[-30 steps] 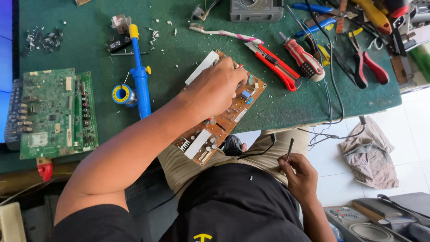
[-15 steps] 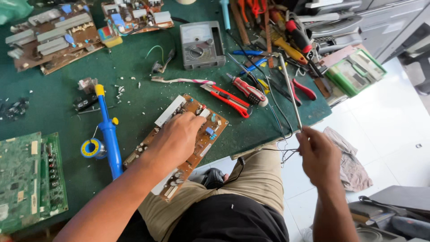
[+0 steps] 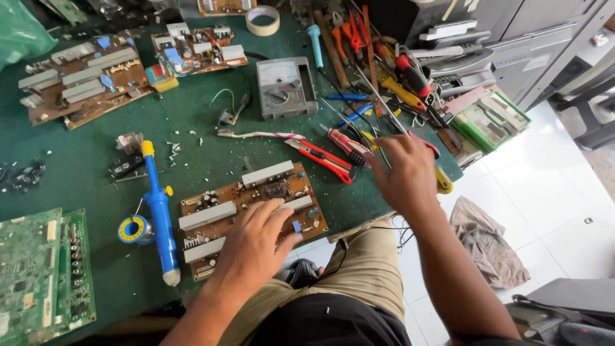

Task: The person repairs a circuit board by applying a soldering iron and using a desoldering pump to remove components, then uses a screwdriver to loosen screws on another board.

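Our left hand (image 3: 256,240) lies flat on the board (image 3: 250,214), gripping nothing; right hand (image 3: 407,170) at 2 o'clock, grip unclear.

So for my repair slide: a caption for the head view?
Left hand rests on a brown circuit board; right hand reaches among tools on the green mat.

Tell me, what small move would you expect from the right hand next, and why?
Probably closing its fingers on one tool. The right hand is spread over the heap of pliers and screwdrivers at the table edge, while the left hand lies flat on the brown circuit board, pinning it down.
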